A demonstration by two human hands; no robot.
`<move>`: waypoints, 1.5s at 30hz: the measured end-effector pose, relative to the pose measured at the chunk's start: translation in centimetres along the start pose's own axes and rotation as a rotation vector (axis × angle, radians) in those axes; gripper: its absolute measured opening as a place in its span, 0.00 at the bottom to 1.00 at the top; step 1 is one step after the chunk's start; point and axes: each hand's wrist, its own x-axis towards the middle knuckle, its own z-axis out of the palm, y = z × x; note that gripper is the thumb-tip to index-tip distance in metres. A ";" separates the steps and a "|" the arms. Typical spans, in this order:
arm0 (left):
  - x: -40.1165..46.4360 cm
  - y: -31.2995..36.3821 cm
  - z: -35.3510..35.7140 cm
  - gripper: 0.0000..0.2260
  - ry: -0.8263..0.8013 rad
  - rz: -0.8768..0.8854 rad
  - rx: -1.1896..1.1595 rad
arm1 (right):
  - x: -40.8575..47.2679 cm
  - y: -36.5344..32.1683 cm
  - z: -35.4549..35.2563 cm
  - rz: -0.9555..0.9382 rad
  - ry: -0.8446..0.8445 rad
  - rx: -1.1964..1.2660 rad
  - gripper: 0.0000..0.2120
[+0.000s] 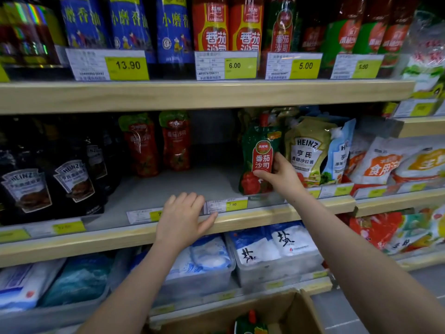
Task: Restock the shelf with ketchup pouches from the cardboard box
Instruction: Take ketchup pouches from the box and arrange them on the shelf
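Note:
My right hand [280, 175] grips a green and red ketchup pouch [258, 155] that stands upright at the front of the middle shelf [265, 216], just left of a Heinz pouch. My left hand [185, 216] rests flat on the shelf's front edge with fingers spread, covering part of a price tag and holding nothing. The cardboard box [277, 307] sits low at the bottom edge, with another green ketchup pouch [250, 324] showing inside. Two red pouches [159, 144] stand far back on the same shelf.
Dark Heinz pouches [48, 179] fill the shelf's left side and a yellow Heinz salad dressing pouch [307, 150] stands to the right. A bare grey patch of shelf [192, 184] lies between them. Bottles line the shelf above and salt bags in clear bins [272, 251] the one below.

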 end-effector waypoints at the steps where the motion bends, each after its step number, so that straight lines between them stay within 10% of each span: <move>1: 0.0 0.0 0.0 0.18 -0.003 0.001 0.004 | 0.1 -0.1 -0.1 0.013 -0.019 -0.007 0.24; 14: 0.0 0.2 0.0 0.18 -0.045 -0.037 -0.003 | -0.9 -1.0 2.2 0.157 0.209 -0.364 0.34; 37: -0.1 0.6 -0.5 0.16 -0.013 -0.025 0.020 | 4.5 0.4 4.1 0.194 0.130 -0.313 0.37; 45: -0.3 1.1 -0.7 0.17 -0.089 -0.040 0.026 | -6.4 -0.4 -1.0 -0.113 0.083 -0.488 0.26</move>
